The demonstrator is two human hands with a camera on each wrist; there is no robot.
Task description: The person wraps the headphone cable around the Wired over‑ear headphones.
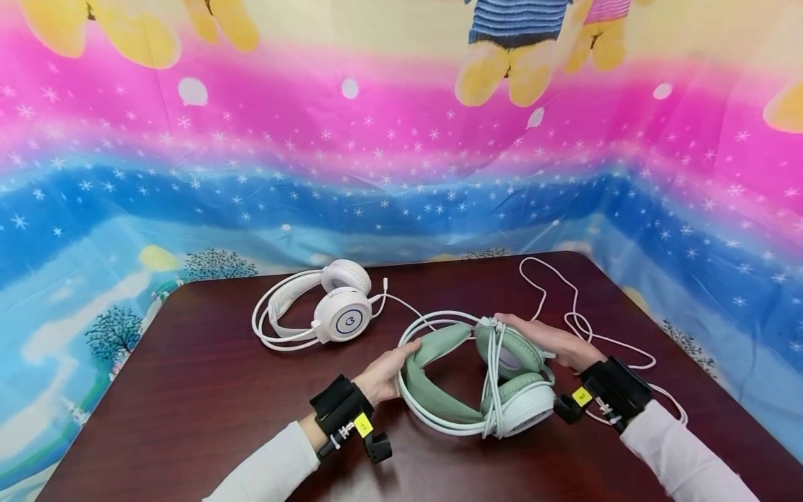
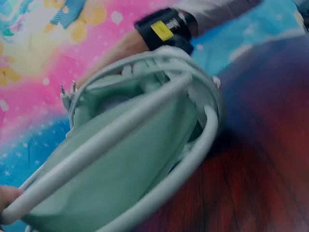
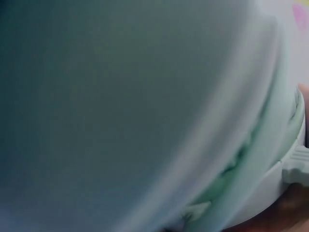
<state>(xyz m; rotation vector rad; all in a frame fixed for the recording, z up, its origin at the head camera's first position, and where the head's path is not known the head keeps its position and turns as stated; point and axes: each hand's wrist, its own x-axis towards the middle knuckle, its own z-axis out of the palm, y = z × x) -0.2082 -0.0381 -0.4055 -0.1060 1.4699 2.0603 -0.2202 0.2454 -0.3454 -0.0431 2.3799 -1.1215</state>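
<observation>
A pair of green and white headphones (image 1: 439, 401) is held between both hands above the near part of the table. Its cord is wound in several loops around the ear cups (image 1: 527, 411). My left hand (image 1: 381, 375) grips the headband at its left end, thumb on top; only a fingertip shows at the edge of the left wrist view, beside the headband's white tube (image 2: 106, 145). On the other side, my right hand (image 1: 558, 341) holds the far ear cup, its fingers partly hidden. One ear cup (image 3: 120, 116) fills the right wrist view, blurred.
White headphones (image 1: 343, 315) with a small microphone lie at the table's back left. Their thin white cable (image 1: 574, 300) runs behind the green pair and loops over the right side. A printed cloth (image 1: 401, 153) hangs behind the dark red table (image 1: 207, 390).
</observation>
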